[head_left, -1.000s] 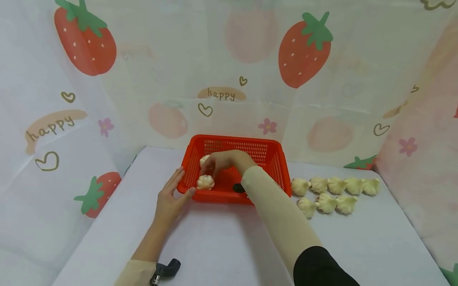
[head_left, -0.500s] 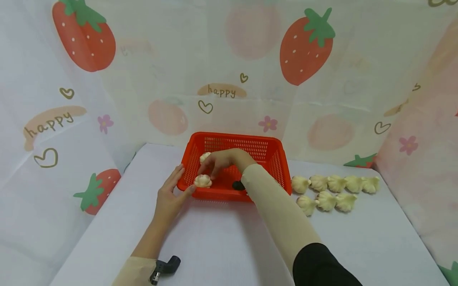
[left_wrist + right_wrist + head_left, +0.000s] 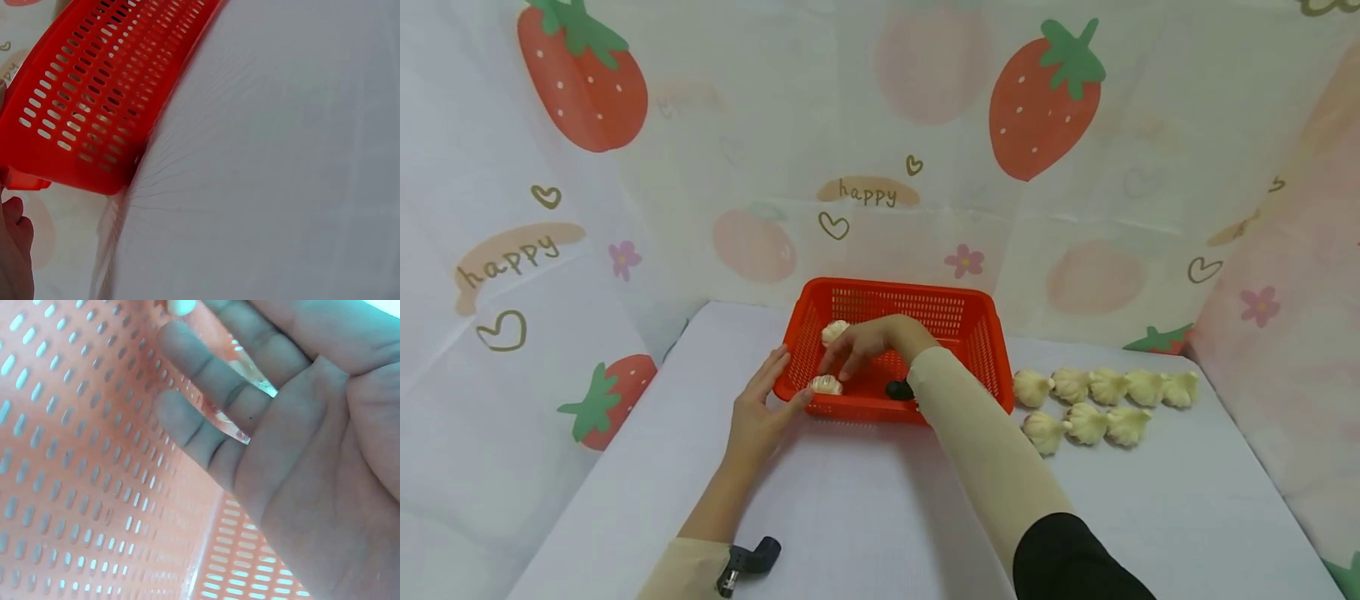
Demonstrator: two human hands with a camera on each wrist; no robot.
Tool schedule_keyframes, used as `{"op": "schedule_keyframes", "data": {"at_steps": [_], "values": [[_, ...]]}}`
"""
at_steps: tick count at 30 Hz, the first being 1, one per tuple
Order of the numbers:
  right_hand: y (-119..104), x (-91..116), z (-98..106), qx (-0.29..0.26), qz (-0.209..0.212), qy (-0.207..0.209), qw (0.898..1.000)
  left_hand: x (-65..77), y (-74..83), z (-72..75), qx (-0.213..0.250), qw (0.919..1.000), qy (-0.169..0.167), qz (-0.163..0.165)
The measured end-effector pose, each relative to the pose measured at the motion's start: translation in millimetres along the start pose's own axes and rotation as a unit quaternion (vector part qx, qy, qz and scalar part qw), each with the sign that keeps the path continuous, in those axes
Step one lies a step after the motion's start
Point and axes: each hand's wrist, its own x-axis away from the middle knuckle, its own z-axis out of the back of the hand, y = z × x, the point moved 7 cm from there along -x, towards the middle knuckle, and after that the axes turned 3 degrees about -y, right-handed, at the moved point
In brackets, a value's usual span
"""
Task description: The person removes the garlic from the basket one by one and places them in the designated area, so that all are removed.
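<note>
Inside the red plastic basket (image 3: 910, 408), a garlic bulb (image 3: 827, 385) sits in the front left corner. A second garlic bulb (image 3: 834, 332) lies farther back along the left side. My right hand (image 3: 872, 342) reaches into the basket between the two bulbs, fingers loosely bent and pointing down. Its fingertips are close to the front bulb; in the right wrist view the fingers (image 3: 197, 434) are spread with the palm bare. My left hand (image 3: 760, 417) spans the basket's front left corner from outside, fingers extended against the left side and thumb on the front rim.
Right of the basket, several garlic bulbs (image 3: 1105, 387) form a back row. A shorter row of garlic bulbs (image 3: 1086, 425) lies in front of it. A white cloth covers the table (image 3: 865, 517), and a strawberry-print curtain (image 3: 880, 117) rises behind.
The front garlic bulb has shifted slightly left and settled lower in the basket corner. My right fingers have come away from it. My left hand has stayed on the basket's corner.
</note>
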Motion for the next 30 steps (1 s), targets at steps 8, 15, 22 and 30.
{"op": "schedule_keyframes", "data": {"at_steps": [8,15,22,30], "values": [[11,0,-5,-0.047,-0.017,-0.01,0.999,1.5,3.1,-0.5,0.006,1.0,0.001,-0.007],[17,-1,-4,-0.089,-0.011,-0.015,0.996,-0.3,1.8,-0.8,0.001,0.9999,0.001,-0.015],[18,1,-4,-0.096,-0.021,-0.01,0.995,-0.3,0.9,-0.6,-0.004,0.9999,0.004,-0.015],[17,5,-6,-0.071,-0.035,-0.01,0.997,-0.1,1.1,0.3,0.005,0.9999,0.006,-0.015]]}}
